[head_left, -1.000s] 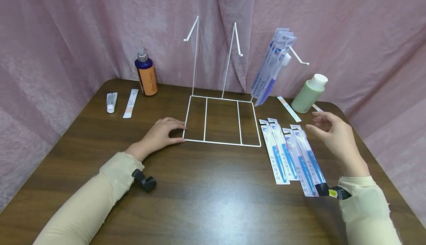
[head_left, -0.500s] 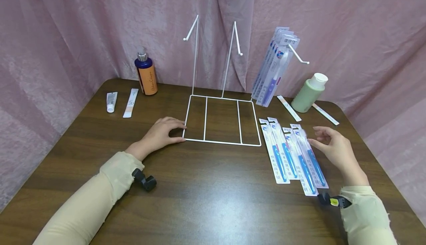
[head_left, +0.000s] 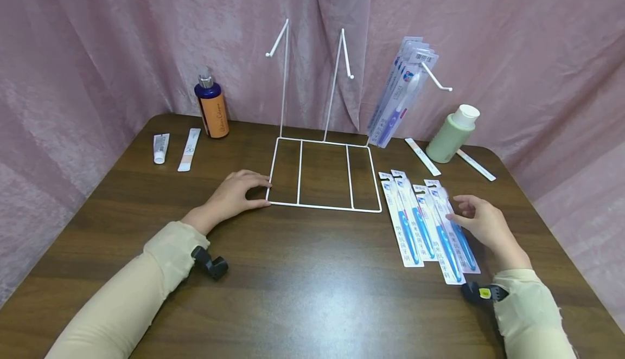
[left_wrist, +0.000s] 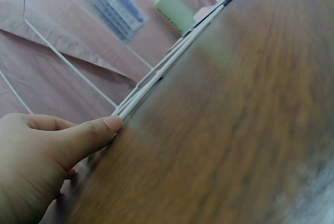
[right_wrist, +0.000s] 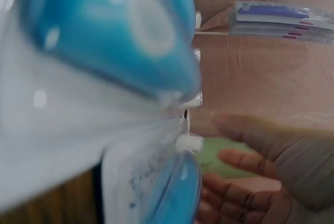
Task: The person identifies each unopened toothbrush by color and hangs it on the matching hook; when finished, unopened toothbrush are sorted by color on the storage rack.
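Note:
My left hand (head_left: pixel 233 195) grips the left front corner of a white wire display rack (head_left: pixel 322 206), its thumb (left_wrist: pixel 99 132) on the front wire. My right hand (head_left: pixel 480 223), fingers loosely bent and holding nothing, hovers by the rightmost of several packaged blue toothbrushes (head_left: pixel 402 223). These lie side by side on the table, right of the rack; in the right wrist view their blue handles (right_wrist: pixel 120 31) loom close to the camera. Several packaged purple toothbrushes (head_left: pixel 397 104) hang from the rack's right hook (head_left: pixel 436 77). The middle hook (head_left: pixel 347 58) and left hook (head_left: pixel 277 39) are bare.
A green bottle (head_left: pixel 446 141) with a white cap stands at the back right, with slim white sachets (head_left: pixel 422 157) beside it. At the back left are an orange-and-blue bottle (head_left: pixel 213 110), another sachet (head_left: pixel 189 150) and a small white tube (head_left: pixel 160 148). A pink curtain (head_left: pixel 146 50) hangs behind.
My right hand has come down and back from near the green bottle to the blue toothbrushes. The hanging purple toothbrushes have swung and settled. My left hand stays on the rack.

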Demonstrator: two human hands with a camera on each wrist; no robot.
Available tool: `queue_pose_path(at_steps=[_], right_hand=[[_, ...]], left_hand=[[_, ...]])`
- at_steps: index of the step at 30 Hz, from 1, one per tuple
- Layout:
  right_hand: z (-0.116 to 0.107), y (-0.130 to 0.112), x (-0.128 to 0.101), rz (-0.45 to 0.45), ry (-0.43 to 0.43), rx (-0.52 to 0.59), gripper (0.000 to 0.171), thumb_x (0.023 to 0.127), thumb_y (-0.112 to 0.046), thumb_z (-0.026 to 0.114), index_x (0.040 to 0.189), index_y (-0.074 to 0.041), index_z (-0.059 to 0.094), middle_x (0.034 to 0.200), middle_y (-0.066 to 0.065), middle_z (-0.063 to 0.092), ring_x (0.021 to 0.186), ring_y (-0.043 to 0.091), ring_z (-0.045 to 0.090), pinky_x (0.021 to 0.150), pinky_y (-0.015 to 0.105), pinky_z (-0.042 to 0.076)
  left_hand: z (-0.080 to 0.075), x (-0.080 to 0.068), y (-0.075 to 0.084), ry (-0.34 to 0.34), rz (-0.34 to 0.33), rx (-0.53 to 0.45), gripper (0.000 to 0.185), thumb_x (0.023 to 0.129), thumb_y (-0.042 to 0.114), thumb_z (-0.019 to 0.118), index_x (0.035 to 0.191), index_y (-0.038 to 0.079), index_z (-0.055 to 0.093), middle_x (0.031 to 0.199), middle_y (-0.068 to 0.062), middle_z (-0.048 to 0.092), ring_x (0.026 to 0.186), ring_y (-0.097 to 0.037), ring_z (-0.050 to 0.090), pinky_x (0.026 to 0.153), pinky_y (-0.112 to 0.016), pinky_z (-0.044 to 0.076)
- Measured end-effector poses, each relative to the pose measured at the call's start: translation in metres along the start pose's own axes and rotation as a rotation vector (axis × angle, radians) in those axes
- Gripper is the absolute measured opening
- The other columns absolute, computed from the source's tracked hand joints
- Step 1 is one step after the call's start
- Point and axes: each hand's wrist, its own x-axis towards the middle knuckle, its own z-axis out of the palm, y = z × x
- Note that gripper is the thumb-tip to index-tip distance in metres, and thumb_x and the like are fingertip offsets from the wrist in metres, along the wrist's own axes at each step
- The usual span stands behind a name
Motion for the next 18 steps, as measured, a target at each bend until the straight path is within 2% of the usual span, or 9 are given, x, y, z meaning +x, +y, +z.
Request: queue_pose_path(at_steps=[8,18], right_hand=[[0.0054,0.0045,0.002,0.013,-0.068,-0.012,0.06,0.084,-0.027,0.073,0.128,0.007,0.051,0.11,0.029,0.061,0.092,0.035,0.056,0.079,0.05,0.046],[0.0099,0.0048,0.0041,0.045,-0.07,-0.011,0.061,0.084,-0.025,0.073,0.129,0.009,0.05,0.106,0.027,0.063,0.087,0.031,0.056,0.073,0.04,0.046]], left_hand=[[0.001,-0.0006,-0.0016,-0.006,0.002,0.005,0.046,0.082,0.041,0.074,0.121,0.017,0.067,0.134,-0.006,0.061,0.127,-0.03,0.049,0.107,-0.055,0.033],[0.0008,0.0015,-0.0005,-0.008,0.0,0.007,0.046,0.082,0.041,0.074,0.121,0.017,0.067,0.134,-0.006,0.06,0.127,-0.03,0.048,0.107,-0.055,0.033]])
